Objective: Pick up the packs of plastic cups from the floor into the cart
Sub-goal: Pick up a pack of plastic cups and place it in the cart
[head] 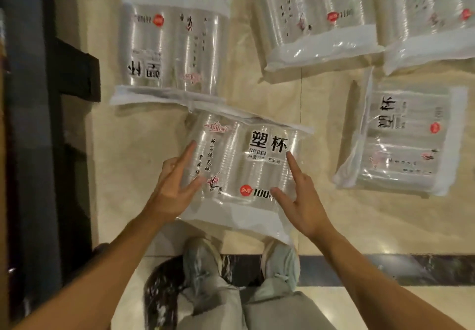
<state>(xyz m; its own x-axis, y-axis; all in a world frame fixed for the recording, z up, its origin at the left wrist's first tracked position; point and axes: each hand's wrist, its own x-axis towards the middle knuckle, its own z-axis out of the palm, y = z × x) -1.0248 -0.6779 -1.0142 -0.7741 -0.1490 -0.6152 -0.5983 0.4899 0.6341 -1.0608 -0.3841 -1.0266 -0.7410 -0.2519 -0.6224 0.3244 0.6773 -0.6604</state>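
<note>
Several clear packs of plastic cups lie on the beige floor. The nearest pack (241,165) carries black characters and a red "100" sticker and lies just beyond my feet. My left hand (174,186) lies on its left side with straight, spread fingers. My right hand (298,196) lies on its right side, fingers also straight, index pointing up. Another pack (172,47) sits behind it, touching its top edge. More packs lie at the upper right (316,19), far right top (434,19) and right (406,139).
A dark frame (51,124) with a black bracket, maybe the cart, runs down the left edge. My shoes (241,260) stand on a dark marble strip (385,268) in the floor. Bare floor (321,129) shows between the packs.
</note>
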